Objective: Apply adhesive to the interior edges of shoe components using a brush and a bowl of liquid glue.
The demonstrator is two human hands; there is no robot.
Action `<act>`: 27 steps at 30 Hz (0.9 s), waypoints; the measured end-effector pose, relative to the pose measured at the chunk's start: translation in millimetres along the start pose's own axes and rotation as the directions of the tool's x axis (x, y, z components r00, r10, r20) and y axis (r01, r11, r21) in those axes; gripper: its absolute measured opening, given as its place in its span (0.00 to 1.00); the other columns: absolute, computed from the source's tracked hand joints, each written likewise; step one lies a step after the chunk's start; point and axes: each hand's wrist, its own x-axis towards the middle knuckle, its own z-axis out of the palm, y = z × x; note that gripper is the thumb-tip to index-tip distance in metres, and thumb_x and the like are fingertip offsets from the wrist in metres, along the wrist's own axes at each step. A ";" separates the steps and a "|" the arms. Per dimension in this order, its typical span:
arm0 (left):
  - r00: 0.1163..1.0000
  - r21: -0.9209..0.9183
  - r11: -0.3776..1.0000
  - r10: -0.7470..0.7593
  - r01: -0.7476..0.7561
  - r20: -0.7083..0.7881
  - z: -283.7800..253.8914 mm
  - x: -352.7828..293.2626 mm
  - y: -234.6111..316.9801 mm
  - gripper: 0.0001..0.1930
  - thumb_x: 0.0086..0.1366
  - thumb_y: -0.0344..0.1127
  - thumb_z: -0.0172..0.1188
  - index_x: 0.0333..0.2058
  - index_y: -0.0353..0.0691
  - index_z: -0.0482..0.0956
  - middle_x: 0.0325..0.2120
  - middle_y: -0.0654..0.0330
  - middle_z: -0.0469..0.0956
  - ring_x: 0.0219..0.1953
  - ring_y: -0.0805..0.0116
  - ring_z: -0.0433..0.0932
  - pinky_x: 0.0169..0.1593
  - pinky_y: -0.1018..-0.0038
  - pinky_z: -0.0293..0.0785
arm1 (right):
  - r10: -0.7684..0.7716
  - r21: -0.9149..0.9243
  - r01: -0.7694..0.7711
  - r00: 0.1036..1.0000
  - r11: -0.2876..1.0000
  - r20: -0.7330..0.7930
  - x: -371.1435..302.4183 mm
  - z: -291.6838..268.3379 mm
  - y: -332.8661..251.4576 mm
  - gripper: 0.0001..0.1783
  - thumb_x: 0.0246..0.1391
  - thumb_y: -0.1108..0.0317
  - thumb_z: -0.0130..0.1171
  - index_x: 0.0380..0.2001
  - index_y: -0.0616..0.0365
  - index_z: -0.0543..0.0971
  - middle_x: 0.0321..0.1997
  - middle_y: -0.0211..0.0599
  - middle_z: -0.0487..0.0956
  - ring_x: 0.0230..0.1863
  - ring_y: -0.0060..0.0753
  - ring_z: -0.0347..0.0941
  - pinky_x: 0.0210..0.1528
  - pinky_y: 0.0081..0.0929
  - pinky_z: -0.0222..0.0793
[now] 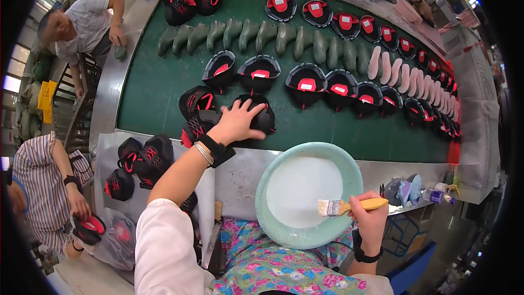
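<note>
My left hand [238, 122] reaches across to the green belt [240, 145], its spread fingers lying over a black shoe upper [265, 116]. Its palm and fingers partly cover that piece. Just left of the hand are other black-and-red shoe uppers [195, 102]. In my right hand [372, 219] is a paintbrush [373, 204] with a yellow wooden handle, its pale bristles pointing left. The bristles hang above white liquid [297, 191] in a light green basin [263, 196]. This basin stands at the near edge, in front of me.
Rows of dark green shoe lasts [248, 34], pink insole-shaped pieces [403, 77] and upturned black uppers [305, 83] run along the belt. More uppers [155, 155] sit on the metal table at left. Two people [90, 22] are at the left. A bottle [436, 195] lies right.
</note>
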 end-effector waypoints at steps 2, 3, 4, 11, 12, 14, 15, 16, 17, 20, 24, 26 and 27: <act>0.983 -0.017 0.995 -0.093 0.097 0.157 13.6 -16.4 -16.3 0.43 0.45 0.59 0.69 0.60 0.56 0.64 0.53 0.51 0.69 0.56 0.44 0.66 0.49 0.38 0.65 | -0.010 0.020 0.010 1.000 1.000 -0.001 -5.7 -3.2 -0.8 0.08 0.50 0.73 0.65 0.24 0.62 0.76 0.18 0.29 0.77 0.19 0.15 0.71 0.21 0.14 0.63; 0.980 -0.003 0.995 -0.102 0.104 0.170 19.3 -23.0 -26.1 0.42 0.44 0.57 0.70 0.59 0.57 0.64 0.51 0.52 0.70 0.55 0.45 0.66 0.48 0.39 0.66 | -0.009 0.040 0.009 1.000 0.999 -0.007 -9.0 -4.2 0.1 0.08 0.50 0.73 0.65 0.24 0.62 0.76 0.18 0.29 0.77 0.19 0.15 0.71 0.21 0.14 0.63; 0.976 0.012 0.993 -0.117 0.117 0.182 20.5 -31.8 -35.3 0.41 0.44 0.54 0.70 0.59 0.57 0.65 0.50 0.52 0.71 0.54 0.47 0.67 0.48 0.40 0.66 | -0.016 0.042 0.016 1.000 0.999 -0.006 -11.1 -5.3 2.6 0.08 0.50 0.73 0.65 0.24 0.62 0.76 0.18 0.29 0.77 0.19 0.15 0.71 0.21 0.14 0.63; 0.950 0.435 0.876 -0.287 0.210 0.119 6.8 -96.7 -124.6 0.37 0.43 0.47 0.70 0.55 0.51 0.71 0.44 0.56 0.75 0.54 0.53 0.68 0.60 0.34 0.51 | -0.025 0.063 0.026 1.000 0.998 -0.011 -16.9 -7.2 9.8 0.08 0.51 0.73 0.65 0.24 0.62 0.75 0.19 0.29 0.77 0.18 0.15 0.71 0.21 0.14 0.63; 0.955 0.471 0.850 -0.291 0.236 0.047 4.7 -101.3 -127.0 0.36 0.44 0.47 0.70 0.55 0.49 0.71 0.44 0.56 0.75 0.54 0.53 0.68 0.61 0.33 0.49 | -0.043 0.064 0.043 0.999 0.997 -0.004 -15.9 -5.5 9.1 0.08 0.51 0.73 0.65 0.23 0.62 0.75 0.19 0.29 0.77 0.18 0.15 0.71 0.21 0.14 0.63; 0.977 0.258 0.950 -0.138 0.177 -0.164 0.4 -90.9 -101.7 0.26 0.49 0.48 0.68 0.46 0.44 0.77 0.40 0.55 0.77 0.50 0.56 0.72 0.54 0.47 0.63 | -0.027 0.041 0.027 1.000 0.999 -0.007 -13.2 2.2 6.0 0.08 0.51 0.72 0.65 0.24 0.62 0.75 0.18 0.29 0.77 0.19 0.16 0.71 0.21 0.14 0.63; 0.974 0.130 0.966 -0.214 0.222 -0.072 -6.5 -77.3 -78.0 0.21 0.51 0.49 0.67 0.39 0.42 0.80 0.35 0.57 0.79 0.43 0.57 0.75 0.46 0.58 0.70 | -0.022 0.017 0.022 1.000 1.000 -0.001 -13.4 5.3 3.1 0.08 0.51 0.72 0.65 0.24 0.62 0.75 0.18 0.29 0.76 0.19 0.16 0.71 0.22 0.15 0.63; 0.968 -0.019 0.996 -0.092 0.090 -0.233 6.4 -70.1 -59.9 0.20 0.51 0.49 0.68 0.35 0.41 0.80 0.31 0.57 0.79 0.39 0.56 0.76 0.41 0.63 0.72 | -0.022 0.022 0.022 1.000 1.000 -0.012 -13.3 7.4 3.4 0.08 0.51 0.72 0.65 0.24 0.62 0.75 0.18 0.29 0.76 0.19 0.16 0.71 0.22 0.15 0.63; 0.966 -0.187 0.982 -0.057 0.009 -0.253 16.1 -57.4 -37.2 0.20 0.51 0.49 0.68 0.36 0.40 0.80 0.32 0.56 0.78 0.40 0.55 0.75 0.42 0.61 0.72 | -0.082 0.024 0.082 0.997 0.996 -0.005 -12.7 8.5 3.7 0.08 0.53 0.72 0.63 0.24 0.62 0.76 0.20 0.29 0.77 0.20 0.15 0.71 0.23 0.15 0.63; 0.979 -0.159 0.987 -0.040 0.008 -0.198 46.4 -11.8 27.9 0.26 0.51 0.46 0.69 0.46 0.40 0.75 0.37 0.53 0.76 0.42 0.54 0.74 0.46 0.59 0.72 | -0.343 -0.031 0.342 0.938 0.939 -0.045 -8.6 3.1 5.4 0.06 0.55 0.71 0.60 0.27 0.62 0.77 0.24 0.29 0.77 0.23 0.17 0.71 0.25 0.17 0.64; 0.941 -0.281 0.956 -0.012 -0.090 -0.340 77.6 -6.5 18.7 0.28 0.52 0.37 0.67 0.53 0.37 0.72 0.46 0.48 0.76 0.48 0.47 0.73 0.52 0.60 0.70 | -0.405 0.142 0.400 0.914 0.905 0.005 -15.6 -10.6 5.5 0.08 0.59 0.68 0.55 0.36 0.62 0.75 0.34 0.37 0.75 0.35 0.30 0.72 0.38 0.27 0.68; 0.987 -0.691 0.705 -0.127 0.161 0.101 11.1 -15.5 53.5 0.20 0.57 0.34 0.64 0.48 0.33 0.77 0.40 0.53 0.81 0.39 0.62 0.78 0.48 0.71 0.72 | -0.597 0.049 0.601 0.799 0.798 -0.075 -9.9 -17.4 21.8 0.06 0.59 0.70 0.54 0.34 0.61 0.74 0.33 0.38 0.73 0.38 0.34 0.70 0.42 0.30 0.66; 0.996 -0.804 0.587 -0.070 0.091 0.062 -4.0 -27.7 45.5 0.20 0.58 0.33 0.64 0.48 0.32 0.77 0.41 0.57 0.81 0.39 0.71 0.77 0.49 0.75 0.71 | -0.671 0.095 0.676 0.737 0.731 -0.075 0.1 -8.2 34.6 0.05 0.58 0.71 0.54 0.33 0.61 0.74 0.32 0.40 0.72 0.36 0.35 0.70 0.41 0.31 0.66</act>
